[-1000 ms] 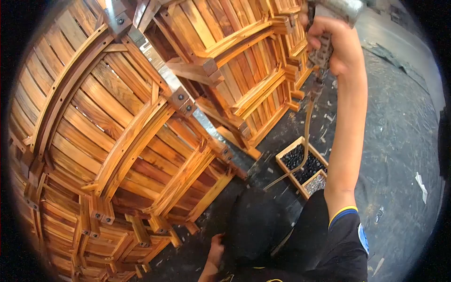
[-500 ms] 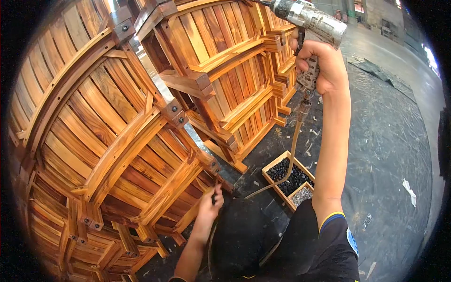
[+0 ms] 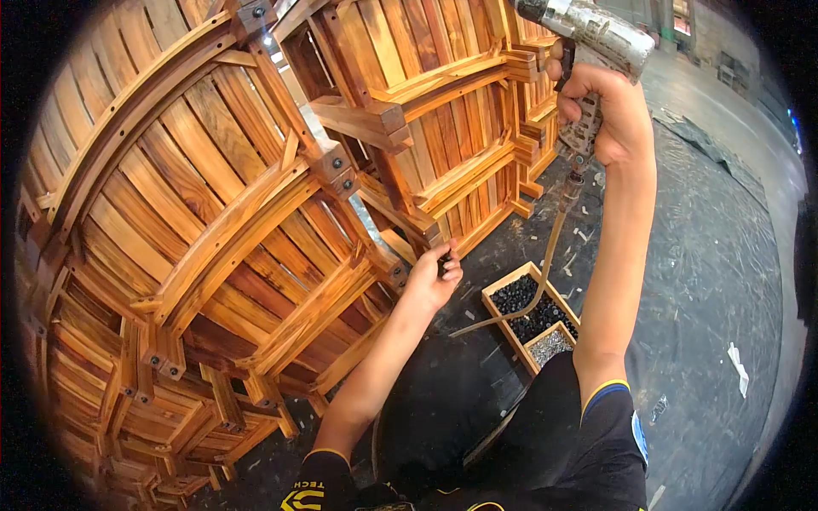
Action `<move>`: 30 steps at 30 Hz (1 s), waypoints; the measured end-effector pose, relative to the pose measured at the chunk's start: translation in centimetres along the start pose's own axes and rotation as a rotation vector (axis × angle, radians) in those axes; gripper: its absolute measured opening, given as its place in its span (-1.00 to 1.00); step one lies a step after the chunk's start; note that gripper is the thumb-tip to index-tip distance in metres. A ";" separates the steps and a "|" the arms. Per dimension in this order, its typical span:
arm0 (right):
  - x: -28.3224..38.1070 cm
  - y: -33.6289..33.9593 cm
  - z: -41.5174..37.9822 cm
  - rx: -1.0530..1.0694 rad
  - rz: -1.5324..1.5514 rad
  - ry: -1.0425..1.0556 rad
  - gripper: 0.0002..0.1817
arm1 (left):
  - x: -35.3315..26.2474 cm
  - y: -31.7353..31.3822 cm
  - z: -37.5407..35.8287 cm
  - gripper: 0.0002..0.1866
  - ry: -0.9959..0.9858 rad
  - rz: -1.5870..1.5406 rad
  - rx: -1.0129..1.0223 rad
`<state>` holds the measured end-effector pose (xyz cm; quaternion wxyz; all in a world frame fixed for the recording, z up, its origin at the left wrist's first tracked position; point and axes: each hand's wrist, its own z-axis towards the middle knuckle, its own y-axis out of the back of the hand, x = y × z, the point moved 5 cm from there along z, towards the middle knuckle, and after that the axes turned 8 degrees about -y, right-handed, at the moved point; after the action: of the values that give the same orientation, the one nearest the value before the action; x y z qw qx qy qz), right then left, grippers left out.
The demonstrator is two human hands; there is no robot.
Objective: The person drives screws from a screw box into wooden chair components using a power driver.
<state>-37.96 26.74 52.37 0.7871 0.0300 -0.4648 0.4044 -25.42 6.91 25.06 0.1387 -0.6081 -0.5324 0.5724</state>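
Note:
My right hand (image 3: 605,106) is wrapped round the handle of a worn metal power tool (image 3: 601,36), raised at the upper right, with a hose (image 3: 555,234) hanging from its grip. Near the frame's middle, my left hand (image 3: 436,277) is closed on small dark pieces beside the lower end of a slatted wooden panel (image 3: 456,111). What these pieces are exactly is too small to tell. A second, curved slatted panel (image 3: 230,221) with bolted brackets stands to the left of this hand.
A divided wooden box (image 3: 521,277) with black pieces and silver screws sits on the dark floor sheet (image 3: 682,289), and the hose crosses over it. White scraps (image 3: 738,370) lie at the right. More slatted panels (image 3: 162,426) stand at the lower left.
My left hand has moved up and right, from the curved panel's edge to the other panel's lower end. The view has shifted a little; my right hand still holds the tool.

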 end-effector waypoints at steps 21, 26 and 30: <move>0.1 -1.3 -0.7 0.091 -0.074 -0.043 -0.76 | 1.1 4.4 3.3 -0.79 0.024 0.177 -0.094; -0.1 -1.0 -0.6 0.056 -0.053 -0.056 -0.76 | 0.4 4.5 4.7 -0.87 -0.019 0.238 -0.066; -0.3 -0.4 -0.2 0.076 -0.074 -0.042 -0.78 | -0.1 4.1 4.1 -0.90 0.037 0.449 -0.049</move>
<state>-37.65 26.39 52.18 0.7899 0.0857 -0.4641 0.3915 -26.90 3.43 20.64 0.0027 -0.7249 -0.3946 0.5645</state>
